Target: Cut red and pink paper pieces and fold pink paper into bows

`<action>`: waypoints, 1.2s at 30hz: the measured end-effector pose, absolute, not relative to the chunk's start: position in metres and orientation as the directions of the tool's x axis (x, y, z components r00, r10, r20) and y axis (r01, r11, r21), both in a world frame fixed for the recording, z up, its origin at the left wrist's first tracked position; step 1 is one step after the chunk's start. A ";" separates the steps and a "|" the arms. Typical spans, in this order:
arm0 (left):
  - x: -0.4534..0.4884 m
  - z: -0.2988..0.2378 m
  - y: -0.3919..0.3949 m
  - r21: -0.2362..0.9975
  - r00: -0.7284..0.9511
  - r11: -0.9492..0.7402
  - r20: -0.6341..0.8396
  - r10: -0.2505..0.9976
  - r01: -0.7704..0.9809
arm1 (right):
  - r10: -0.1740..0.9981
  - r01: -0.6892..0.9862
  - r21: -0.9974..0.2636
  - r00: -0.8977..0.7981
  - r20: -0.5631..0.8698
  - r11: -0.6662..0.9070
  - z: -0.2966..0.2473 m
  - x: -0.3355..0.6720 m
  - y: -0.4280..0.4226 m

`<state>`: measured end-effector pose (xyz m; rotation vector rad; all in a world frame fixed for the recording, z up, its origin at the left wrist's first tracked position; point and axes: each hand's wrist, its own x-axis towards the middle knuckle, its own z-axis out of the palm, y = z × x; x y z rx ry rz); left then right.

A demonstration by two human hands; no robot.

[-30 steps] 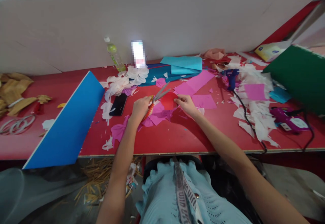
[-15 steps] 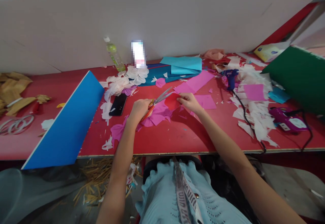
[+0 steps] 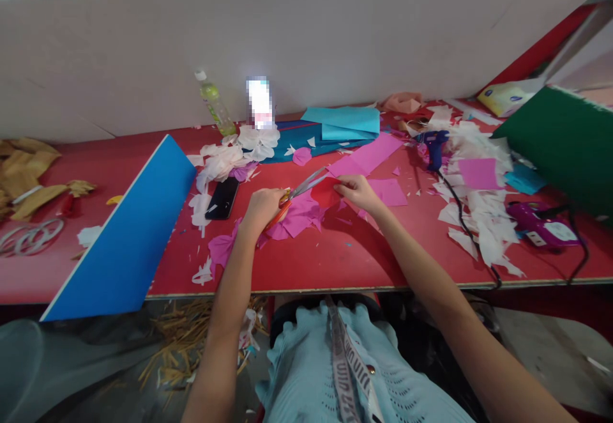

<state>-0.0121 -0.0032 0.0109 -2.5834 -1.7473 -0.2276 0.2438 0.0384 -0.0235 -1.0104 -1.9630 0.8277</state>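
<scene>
My left hand [image 3: 265, 209] is closed around the orange handles of a pair of scissors [image 3: 306, 184], whose blades point up and to the right over the table. The blades meet the edge of a red piece of paper [image 3: 327, 192], though how far they have cut into it I cannot tell. Between thumb and fingers, my right hand [image 3: 357, 191] pinches the right side of that red piece. Below the scissors, crumpled magenta paper [image 3: 297, 217] lies on the red table. A magenta strip [image 3: 368, 156] rests behind my right hand.
A blue board [image 3: 129, 231] leans up at left, near a black phone [image 3: 223, 198]. A bottle [image 3: 215, 105] and a lit phone [image 3: 260, 102] stand by the wall. On the right are a blue glue gun [image 3: 435, 148], white scraps [image 3: 486, 212] and a green board [image 3: 565, 148].
The scissor blades have drawn closer together at the red paper. Both hands stay almost in place.
</scene>
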 end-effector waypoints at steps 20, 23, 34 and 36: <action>-0.012 0.013 -0.003 0.066 0.345 -0.349 0.067 0.936 0.935 | 0.871 0.396 -0.801 -0.393 0.295 0.449 -0.021 0.247 0.039; -0.012 0.012 -0.002 0.081 0.343 -0.348 0.076 0.936 0.934 | 0.868 0.383 -0.805 -0.394 0.302 0.454 -0.021 0.247 0.040; -0.011 0.010 -0.004 0.105 0.327 -0.338 0.104 0.939 0.935 | 0.890 0.337 -0.854 -0.367 0.269 0.397 -0.030 0.247 0.045; -0.012 0.010 -0.003 0.080 0.279 -0.289 0.124 0.952 0.954 | 0.907 0.305 -0.884 -0.343 0.244 0.353 -0.035 0.247 0.048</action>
